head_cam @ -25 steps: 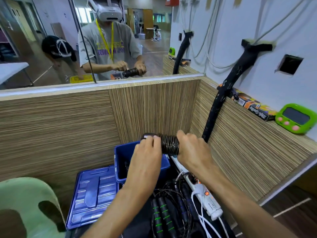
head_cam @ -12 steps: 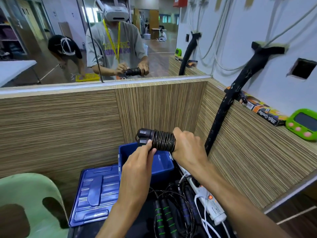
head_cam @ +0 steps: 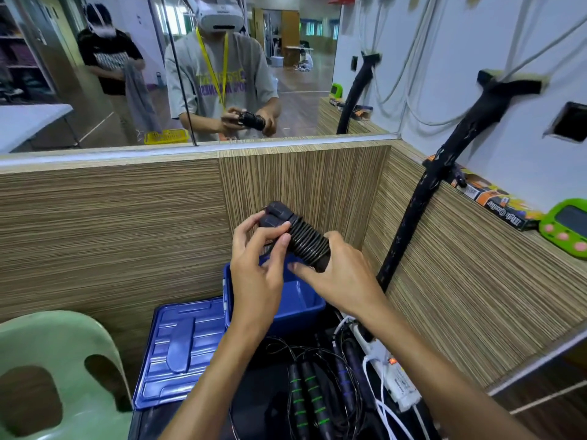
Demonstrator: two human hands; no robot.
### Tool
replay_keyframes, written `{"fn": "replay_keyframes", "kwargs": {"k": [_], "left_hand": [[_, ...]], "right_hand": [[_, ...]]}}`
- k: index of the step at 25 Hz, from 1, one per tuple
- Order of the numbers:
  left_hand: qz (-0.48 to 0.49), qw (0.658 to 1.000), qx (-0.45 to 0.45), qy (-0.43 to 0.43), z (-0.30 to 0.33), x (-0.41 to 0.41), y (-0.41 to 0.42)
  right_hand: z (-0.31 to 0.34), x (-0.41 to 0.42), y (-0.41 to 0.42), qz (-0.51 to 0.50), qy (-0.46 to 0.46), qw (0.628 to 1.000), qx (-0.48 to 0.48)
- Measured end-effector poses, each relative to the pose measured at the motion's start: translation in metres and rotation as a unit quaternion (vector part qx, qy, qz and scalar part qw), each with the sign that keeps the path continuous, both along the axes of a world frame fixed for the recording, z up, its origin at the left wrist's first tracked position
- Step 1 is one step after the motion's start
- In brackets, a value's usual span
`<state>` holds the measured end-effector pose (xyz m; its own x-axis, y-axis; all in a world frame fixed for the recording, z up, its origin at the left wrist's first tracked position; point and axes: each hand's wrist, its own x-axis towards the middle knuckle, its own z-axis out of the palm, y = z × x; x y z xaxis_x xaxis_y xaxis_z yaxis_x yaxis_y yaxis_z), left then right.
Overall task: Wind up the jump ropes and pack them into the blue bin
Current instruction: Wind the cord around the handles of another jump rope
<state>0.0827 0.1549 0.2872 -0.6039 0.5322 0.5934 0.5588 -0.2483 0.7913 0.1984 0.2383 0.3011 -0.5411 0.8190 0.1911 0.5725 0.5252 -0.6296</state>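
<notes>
Nearest, loose jump ropes point(head_cam: 313, 398) with green-banded and blue-banded handles lie tangled on the dark counter point(head_cam: 254, 404), beside a white power strip point(head_cam: 390, 373). To their left a blue lid point(head_cam: 182, 350) lies flat, next to a pale green chair point(head_cam: 47, 369). Behind them stands the blue bin point(head_cam: 305, 308), open. Above it, the left hand point(head_cam: 257, 265) pinches the handle end of a wound jump rope point(head_cam: 298, 236), while the right hand point(head_cam: 340, 274) grips its other end. A mirror point(head_cam: 158, 74) beyond the wood-grain partition reflects the person.
</notes>
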Motion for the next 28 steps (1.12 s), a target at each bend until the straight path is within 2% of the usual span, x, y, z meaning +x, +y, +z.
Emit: {"fn": "replay_keyframes", "kwargs": {"k": [4, 7, 9, 13, 17, 20, 22, 25, 28], "left_hand": [[-0.054, 0.998, 0.015, -0.042, -0.002, -0.014, -0.001], [-0.065, 0.997, -0.001, -0.041, 0.003, -0.016, -0.003], [-0.047, 0.999, -0.011, -0.013, 0.011, -0.013, -0.006], [0.094, 0.981, -0.055, 0.158, 0.023, -0.014, -0.010], [0.124, 0.961, -0.087, 0.233, 0.040, -0.023, -0.010], [0.109, 0.960, -0.118, 0.229, 0.053, -0.020, -0.009], [0.099, 0.966, -0.137, 0.196, 0.057, -0.019, -0.006], [0.071, 0.984, -0.126, 0.107, 0.060, -0.022, -0.002], [0.058, 0.986, -0.111, 0.107, 0.061, -0.026, 0.003]], "right_hand": [[0.026, 0.015, -0.006, 0.060, 0.095, 0.985, -0.132], [0.033, 0.016, -0.008, 0.086, 0.096, 0.972, -0.197], [0.029, 0.013, -0.010, 0.076, 0.098, 0.977, -0.173], [0.021, 0.009, -0.013, 0.036, 0.097, 0.992, -0.073], [0.024, 0.008, -0.015, 0.031, 0.090, 0.995, -0.020], [0.024, 0.007, -0.017, 0.034, 0.060, 0.998, 0.015], [0.022, 0.006, -0.017, 0.035, 0.043, 0.998, 0.024], [0.023, 0.006, -0.017, 0.036, 0.039, 0.998, 0.033], [0.024, 0.005, -0.014, 0.038, 0.039, 0.998, 0.044]]}}
